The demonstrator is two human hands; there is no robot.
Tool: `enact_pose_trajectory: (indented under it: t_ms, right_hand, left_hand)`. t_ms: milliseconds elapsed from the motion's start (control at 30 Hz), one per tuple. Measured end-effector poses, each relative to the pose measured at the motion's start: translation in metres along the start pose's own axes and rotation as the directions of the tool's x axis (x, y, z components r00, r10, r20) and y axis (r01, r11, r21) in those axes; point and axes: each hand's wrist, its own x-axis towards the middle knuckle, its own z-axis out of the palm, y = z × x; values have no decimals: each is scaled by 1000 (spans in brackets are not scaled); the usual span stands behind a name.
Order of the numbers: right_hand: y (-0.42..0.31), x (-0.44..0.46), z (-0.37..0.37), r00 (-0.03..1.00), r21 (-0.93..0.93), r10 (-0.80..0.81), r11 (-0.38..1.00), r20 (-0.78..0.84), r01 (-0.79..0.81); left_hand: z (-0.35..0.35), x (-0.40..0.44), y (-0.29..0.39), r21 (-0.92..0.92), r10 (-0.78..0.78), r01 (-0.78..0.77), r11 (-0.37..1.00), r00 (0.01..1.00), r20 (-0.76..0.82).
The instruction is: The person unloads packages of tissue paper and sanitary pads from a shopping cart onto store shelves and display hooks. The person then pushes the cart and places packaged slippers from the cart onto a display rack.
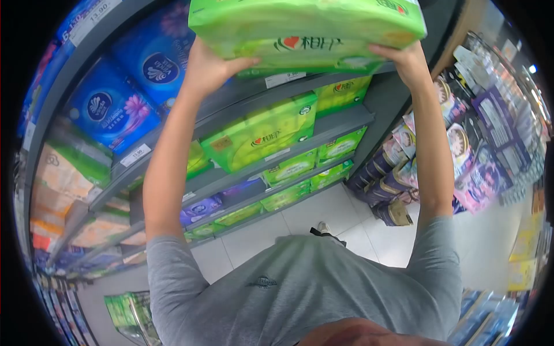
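A large green tissue pack (340, 46), with a red heart and dark lettering on its side, is held up at shelf height at the top of the view. My left hand (210, 64) grips its left end, thumb along the near side and fingers mostly hidden. On the right end, my right hand (408, 57) holds it the same way, its thumb over the near side. Just below the pack runs a grey shelf edge with a price tag (285, 79). Another green tissue pack (259, 135) of similar design stands on the shelf beneath.
Blue tissue packs (112, 106) fill the shelves to the left, above orange-and-white packs (60, 205). Purple and pink hanging packages (479, 173) line a rack on the right. White floor tiles (300, 219) show below, and a green package (130, 314) sits at lower left.
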Motion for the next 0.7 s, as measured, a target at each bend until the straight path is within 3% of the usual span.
enact_pose_trajectory:
  t_ms: [67,133,167,267,500,600,633,700]
  right_hand:
    - [29,32,-8,998,22,-14,1000,62,12]
    - [46,56,-5,996,-79,-11,997,84,18]
    - [56,66,-7,987,-44,60,998,149,-54]
    - [68,74,2,982,-89,111,991,155,-98]
    - [120,97,2,966,20,110,993,233,-118]
    - [129,99,5,994,-218,25,976,102,-2]
    - [131,99,8,994,-211,24,977,108,-1]
    - [125,94,17,995,-462,-82,885,-58,46]
  left_hand:
    - [9,11,-15,61,-27,30,998,999,-47]
    - [17,16,-27,134,-66,79,988,993,-99]
    - [22,13,-33,149,-71,87,985,991,-111]
    - [42,1,-48,99,-141,161,982,973,-184]
    - [67,-1,-52,238,-312,369,899,918,-244]
    - [70,6,-38,314,-287,360,878,923,-255]
    - [74,12,-31,361,-290,403,841,899,-329]
    - [79,16,-27,406,-289,453,793,868,-404]
